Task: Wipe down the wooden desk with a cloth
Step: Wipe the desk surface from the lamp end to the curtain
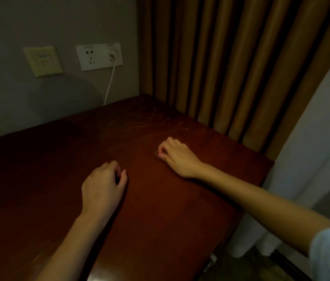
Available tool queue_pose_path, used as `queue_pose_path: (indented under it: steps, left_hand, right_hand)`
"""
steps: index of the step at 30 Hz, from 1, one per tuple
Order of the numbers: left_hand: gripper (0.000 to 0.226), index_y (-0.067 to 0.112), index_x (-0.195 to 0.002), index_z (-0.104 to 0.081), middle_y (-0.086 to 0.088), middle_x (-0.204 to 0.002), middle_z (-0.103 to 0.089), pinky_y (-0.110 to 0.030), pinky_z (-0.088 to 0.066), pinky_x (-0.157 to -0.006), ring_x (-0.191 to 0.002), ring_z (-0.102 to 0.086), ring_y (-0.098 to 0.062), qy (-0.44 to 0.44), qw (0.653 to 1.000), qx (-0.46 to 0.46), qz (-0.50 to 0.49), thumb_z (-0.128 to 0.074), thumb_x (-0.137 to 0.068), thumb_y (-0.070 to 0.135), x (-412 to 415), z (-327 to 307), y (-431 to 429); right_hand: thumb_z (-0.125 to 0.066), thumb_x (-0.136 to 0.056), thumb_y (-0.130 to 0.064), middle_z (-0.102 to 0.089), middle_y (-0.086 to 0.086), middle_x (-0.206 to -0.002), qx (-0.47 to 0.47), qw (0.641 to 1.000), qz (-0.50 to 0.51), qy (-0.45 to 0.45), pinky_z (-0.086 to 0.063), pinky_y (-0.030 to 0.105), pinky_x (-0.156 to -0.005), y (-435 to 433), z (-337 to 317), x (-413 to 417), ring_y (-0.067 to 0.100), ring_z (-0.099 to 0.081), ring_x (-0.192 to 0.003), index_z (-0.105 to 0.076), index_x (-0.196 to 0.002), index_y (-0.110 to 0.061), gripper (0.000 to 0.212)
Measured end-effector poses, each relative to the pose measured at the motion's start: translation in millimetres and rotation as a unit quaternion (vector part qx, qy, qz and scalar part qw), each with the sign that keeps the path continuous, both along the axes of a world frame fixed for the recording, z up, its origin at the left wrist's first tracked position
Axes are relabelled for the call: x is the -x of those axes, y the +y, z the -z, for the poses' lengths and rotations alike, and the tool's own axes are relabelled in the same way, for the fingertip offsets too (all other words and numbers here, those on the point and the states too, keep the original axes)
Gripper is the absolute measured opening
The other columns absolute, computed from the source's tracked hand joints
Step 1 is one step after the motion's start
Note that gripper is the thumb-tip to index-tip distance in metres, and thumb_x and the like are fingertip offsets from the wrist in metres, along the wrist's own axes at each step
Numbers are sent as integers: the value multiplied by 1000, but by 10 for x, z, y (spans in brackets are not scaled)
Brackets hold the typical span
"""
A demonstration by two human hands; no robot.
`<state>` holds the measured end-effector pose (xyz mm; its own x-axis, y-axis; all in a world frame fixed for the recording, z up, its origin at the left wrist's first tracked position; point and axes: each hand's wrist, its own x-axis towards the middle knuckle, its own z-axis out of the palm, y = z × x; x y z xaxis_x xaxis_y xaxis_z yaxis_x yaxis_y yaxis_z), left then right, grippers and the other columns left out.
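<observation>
**Both hands curled on the dark wood surface**

The dark reddish-brown wooden surface is smooth and glossy, with pale scratches towards its far corner. The left hand rests near the surface's middle, its grip loosely curled, holding nothing visible. The right hand lies nearer the scratches; its grip pinches something small that cannot be made out. No cloth can be identified.
</observation>
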<state>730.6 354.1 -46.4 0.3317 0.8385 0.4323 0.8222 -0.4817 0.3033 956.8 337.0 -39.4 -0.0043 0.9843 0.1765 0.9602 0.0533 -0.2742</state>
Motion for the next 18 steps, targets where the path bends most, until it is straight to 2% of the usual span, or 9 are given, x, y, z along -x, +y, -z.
queue_pose_path:
  steps: [5,10,13,16,18]
  left_hand:
    - [21,23,-73,-51,9,-67,-48,-22,-37,-48,-59,-48,-7,1,1000,4,1,-58,-91,31,3,4,6]
    - [23,23,-71,-49,11,-66,-46,-18,-28,-46,-58,-45,-5,-5,1000,4,3,-57,-91,31,5,3,-3]
    - [23,23,-73,-50,9,-67,-48,-20,-30,-46,-59,-47,-6,1,1000,2,-3,-56,-92,32,0,4,6]
    - [21,22,-74,-51,8,-70,-50,-21,-33,-47,-61,-49,-8,4,1000,5,-7,-55,-93,32,-6,-3,0]
    - [21,22,-74,-52,8,-70,-51,-22,-36,-48,-62,-50,-8,-1,1000,15,-4,-55,-93,31,-3,-16,-8]
  right_hand:
    - [-39,-99,-38,-47,12,-124,11,980,199,25,-35,41,-95,444,14,-1075,31,-45,-117,-53,-114,-17,30]
    - [-33,-100,-39,-47,15,-130,-8,933,355,59,-36,42,-98,182,76,-1601,32,-46,-118,-51,-121,-11,40]
    - [-33,-101,-36,-48,14,-125,-37,936,351,19,-35,41,-95,-151,97,-1427,30,-45,-114,-53,-115,-11,35]
    - [-36,-100,-34,-49,9,-116,-42,959,279,-13,-34,38,-91,-580,103,-999,26,-46,-109,-53,-110,-15,27]
    - [-38,-99,-33,-46,1,-109,-42,974,220,-36,-31,31,-82,-823,136,-568,19,-45,-101,-52,-107,-18,22]
